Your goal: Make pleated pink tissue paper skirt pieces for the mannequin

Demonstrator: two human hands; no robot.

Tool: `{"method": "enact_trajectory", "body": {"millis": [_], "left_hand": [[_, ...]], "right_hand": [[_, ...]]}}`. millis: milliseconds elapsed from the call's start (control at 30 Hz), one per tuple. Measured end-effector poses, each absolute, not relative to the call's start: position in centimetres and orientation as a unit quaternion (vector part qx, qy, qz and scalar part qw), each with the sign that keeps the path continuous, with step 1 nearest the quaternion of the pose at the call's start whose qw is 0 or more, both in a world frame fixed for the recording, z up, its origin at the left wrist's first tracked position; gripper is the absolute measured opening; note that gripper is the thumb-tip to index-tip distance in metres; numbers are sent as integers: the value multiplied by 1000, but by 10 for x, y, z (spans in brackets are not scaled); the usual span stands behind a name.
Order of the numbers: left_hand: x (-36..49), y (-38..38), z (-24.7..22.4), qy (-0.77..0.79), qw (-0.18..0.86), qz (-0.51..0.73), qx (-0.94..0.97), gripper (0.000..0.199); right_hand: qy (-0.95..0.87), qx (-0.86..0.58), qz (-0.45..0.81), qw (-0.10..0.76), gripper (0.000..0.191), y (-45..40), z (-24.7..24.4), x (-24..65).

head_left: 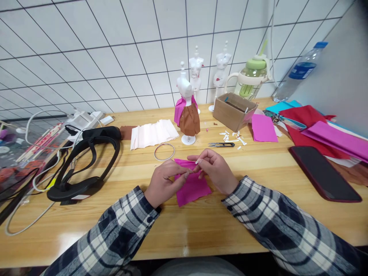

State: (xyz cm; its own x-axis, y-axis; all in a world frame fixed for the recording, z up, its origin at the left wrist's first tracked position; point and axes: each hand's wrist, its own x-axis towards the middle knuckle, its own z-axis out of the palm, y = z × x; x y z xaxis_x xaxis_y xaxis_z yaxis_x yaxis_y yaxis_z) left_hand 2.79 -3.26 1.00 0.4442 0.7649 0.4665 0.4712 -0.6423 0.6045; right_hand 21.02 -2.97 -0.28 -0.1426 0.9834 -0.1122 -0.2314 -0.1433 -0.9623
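Observation:
A magenta sheet of crepe paper or thin cloth (193, 190) hangs just over the wooden table, its upper part gathered into folds. My left hand (168, 177) pinches the gathered edge between thumb and fingers. Close beside it, my right hand (214, 168) is closed too, with a small white bit at its fingertips by the magenta edge. Beyond my hands stands a small white dress form (184, 86) wearing a magenta top and a brown skirt (189, 120). Thread snips (221, 145) lie near scattered white scraps (234, 137).
A cardboard box (231, 115), a green-lidded bottle (251, 76) and two more dress forms stand at the back. Pale pleated paper (155, 133) and a thin ring (164, 152) lie left of centre. A black headset (86, 165) sits left, a phone (324, 172) right.

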Motion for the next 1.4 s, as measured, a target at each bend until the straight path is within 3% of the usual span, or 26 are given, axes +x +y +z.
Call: {"method": "enact_trajectory", "body": {"millis": [200, 467, 667, 933, 1067, 1233, 1400], "left_hand": [[26, -32, 10, 355, 211, 410, 814, 10], [24, -33, 11, 358, 212, 401, 816, 11], [22, -33, 14, 353, 212, 388, 825, 13], [23, -33, 15, 348, 197, 395, 827, 13], [23, -33, 13, 345, 179, 398, 831, 13], [23, -31, 13, 328, 154, 398, 843, 13], [23, -30, 12, 320, 142, 397, 849, 12]], "right_hand": [[-367, -459, 583, 561, 27, -9, -5, 234], [-561, -600, 252, 512, 21, 30, -27, 296], [-585, -593, 95, 545, 24, 27, -28, 296], [-544, -578, 185, 579, 25, 19, -20, 283], [-600, -561, 177, 543, 24, 2, -11, 266], [-716, -432, 289, 466, 17, -30, 7, 231], [-723, -412, 354, 427, 18, -39, 7, 221]]}}
